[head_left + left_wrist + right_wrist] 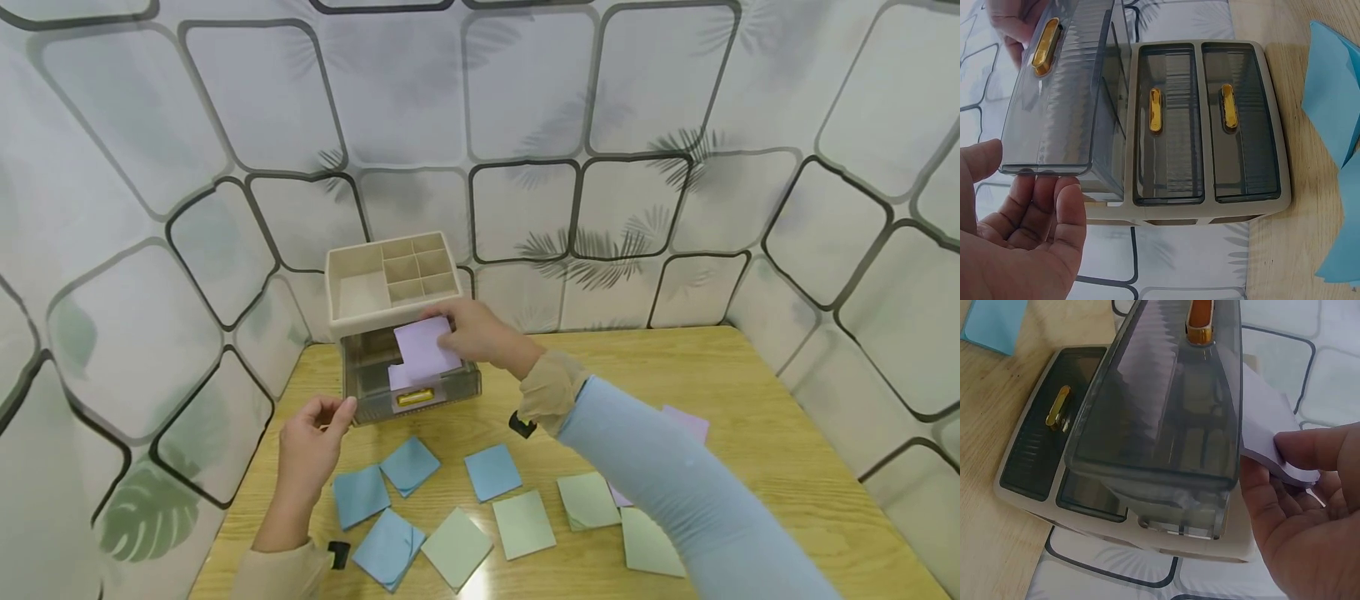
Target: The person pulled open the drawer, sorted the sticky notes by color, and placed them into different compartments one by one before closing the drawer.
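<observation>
A beige desktop organizer [348, 323] stands at the back left of the table with its top smoky clear drawer [457, 386] pulled out. My left hand [303, 454] grips the drawer's front left corner, thumb at its side and fingers beneath. Above the drawer, my right hand [483, 333] pinches a stack of purple paper squares [422, 343] between thumb and fingers. More purple paper [397, 378] shows lower inside the drawer, partly hidden by the held stack. In the left wrist view, two lower drawers [1169, 156] with gold handles are closed.
Several blue paper stacks [362, 497] and several pale green stacks [523, 525] lie on the wooden table [780, 467] in front. A purple sheet [688, 423] is partly behind the right sleeve. Patterned cloth walls [525, 208] enclose the table.
</observation>
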The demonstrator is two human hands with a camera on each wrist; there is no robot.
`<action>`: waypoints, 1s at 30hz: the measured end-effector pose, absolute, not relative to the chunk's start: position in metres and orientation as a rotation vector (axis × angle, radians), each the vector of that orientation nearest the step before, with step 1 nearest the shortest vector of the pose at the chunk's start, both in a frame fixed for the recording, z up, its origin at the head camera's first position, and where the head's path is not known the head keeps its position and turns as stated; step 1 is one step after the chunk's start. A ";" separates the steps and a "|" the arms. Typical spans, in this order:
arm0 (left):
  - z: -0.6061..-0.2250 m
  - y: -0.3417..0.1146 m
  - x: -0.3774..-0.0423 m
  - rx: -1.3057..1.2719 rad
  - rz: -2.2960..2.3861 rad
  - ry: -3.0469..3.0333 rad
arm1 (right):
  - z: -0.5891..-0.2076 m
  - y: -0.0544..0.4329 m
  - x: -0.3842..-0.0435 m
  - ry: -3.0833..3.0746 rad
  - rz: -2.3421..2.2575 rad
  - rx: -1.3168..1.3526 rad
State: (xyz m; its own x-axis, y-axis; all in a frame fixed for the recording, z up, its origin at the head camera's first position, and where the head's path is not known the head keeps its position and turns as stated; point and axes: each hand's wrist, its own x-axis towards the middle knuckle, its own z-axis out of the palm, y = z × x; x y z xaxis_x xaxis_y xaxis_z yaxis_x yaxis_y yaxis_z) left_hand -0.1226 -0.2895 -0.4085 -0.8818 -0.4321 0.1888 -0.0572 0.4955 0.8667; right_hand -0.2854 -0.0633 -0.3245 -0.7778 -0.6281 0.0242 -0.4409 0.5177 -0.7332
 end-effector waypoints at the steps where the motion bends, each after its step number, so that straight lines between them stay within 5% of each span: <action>1: -0.408 -0.290 -0.122 0.409 -1.344 -2.363 | -0.325 -0.065 -0.285 2.514 -1.101 -0.918; 30: -0.407 -0.288 -0.122 0.422 -1.328 -2.362 | -0.339 -0.095 -0.276 2.501 -0.873 -0.950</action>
